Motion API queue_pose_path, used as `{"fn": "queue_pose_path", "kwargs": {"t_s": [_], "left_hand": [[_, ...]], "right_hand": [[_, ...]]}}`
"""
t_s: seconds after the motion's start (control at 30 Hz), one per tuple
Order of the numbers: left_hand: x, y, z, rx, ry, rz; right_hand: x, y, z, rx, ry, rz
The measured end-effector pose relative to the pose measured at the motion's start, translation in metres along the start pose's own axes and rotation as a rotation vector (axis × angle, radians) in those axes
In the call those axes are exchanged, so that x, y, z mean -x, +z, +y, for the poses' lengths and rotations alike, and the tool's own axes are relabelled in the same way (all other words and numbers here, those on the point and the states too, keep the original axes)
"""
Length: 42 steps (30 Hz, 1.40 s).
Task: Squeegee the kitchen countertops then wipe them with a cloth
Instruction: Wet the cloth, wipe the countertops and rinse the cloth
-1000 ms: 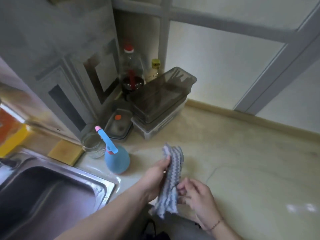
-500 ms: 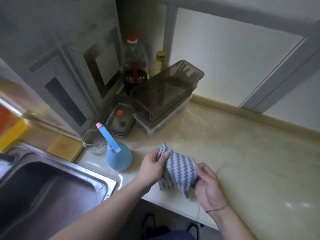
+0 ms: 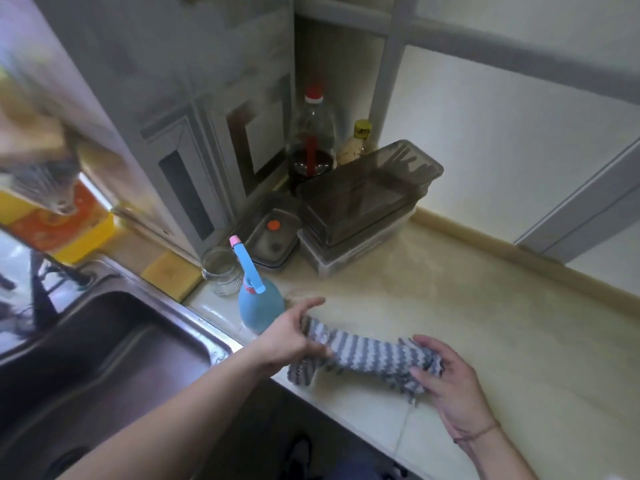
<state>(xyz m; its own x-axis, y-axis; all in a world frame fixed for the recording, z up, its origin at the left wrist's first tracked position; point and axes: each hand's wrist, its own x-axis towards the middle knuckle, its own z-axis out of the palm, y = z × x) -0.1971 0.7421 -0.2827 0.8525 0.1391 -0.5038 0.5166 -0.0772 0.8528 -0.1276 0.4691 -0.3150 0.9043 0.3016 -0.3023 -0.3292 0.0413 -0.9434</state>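
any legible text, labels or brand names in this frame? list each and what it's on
None can be read.
Yellow-capped bottle: pale label, print too blurred.
Red-capped bottle: red strip down its front, no letters resolvable.
Orange and yellow box left of the sink: pattern only, blurred.
Blue spray bottle, striped cloth, stacked containers: no markings visible.

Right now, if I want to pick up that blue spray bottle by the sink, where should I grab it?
Probably the narrow neck of the blue spray bottle, just under its trigger, coming from the right. It stands upright, its nozzle points up-left, and a glass jar crowds its left side.
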Motion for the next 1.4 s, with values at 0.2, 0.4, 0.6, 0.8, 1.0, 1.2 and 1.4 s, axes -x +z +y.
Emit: {"fn": "queue_pose_path", "kwargs": {"t_s": [0.2,0.4,0.6,0.8,1.0,1.2,1.4], "left_hand": [[0.015,-0.008,-0.016,-0.791,0.155,-0.112],[0.032,-0.014,-0.024,-0.906,0.270,0.044],[0.037,-0.029,0.002,-0.318,0.227,-0.172],[-0.012,0.027,-0.015,0.310,-0.285,-0.036],[-0.015,0.031,-0.033,-0.178,-0.133,0.102],[-0.001,0.003,-0.075,-0.905,0.478,0.276],[-0.004,0.003,-0.107,-1.215,0.468,0.201]], "right_hand": [[0.017,-0.031,0.005,0.353,0.136,0.018],[0.042,-0.038,-0.003,0.831,0.081,-0.044],[0.035,-0.057,-0.033,0.242,0.123,-0.084],[0.012,-0.024,-0.033,0.264,0.185,0.252],[0.025,0.041,-0.026,0.636,0.078,-0.481],[0.006,0.055,0.038,1.307,-0.585,-0.327],[-0.029,0.062,0.067,1.697,-0.635,-0.580]]}}
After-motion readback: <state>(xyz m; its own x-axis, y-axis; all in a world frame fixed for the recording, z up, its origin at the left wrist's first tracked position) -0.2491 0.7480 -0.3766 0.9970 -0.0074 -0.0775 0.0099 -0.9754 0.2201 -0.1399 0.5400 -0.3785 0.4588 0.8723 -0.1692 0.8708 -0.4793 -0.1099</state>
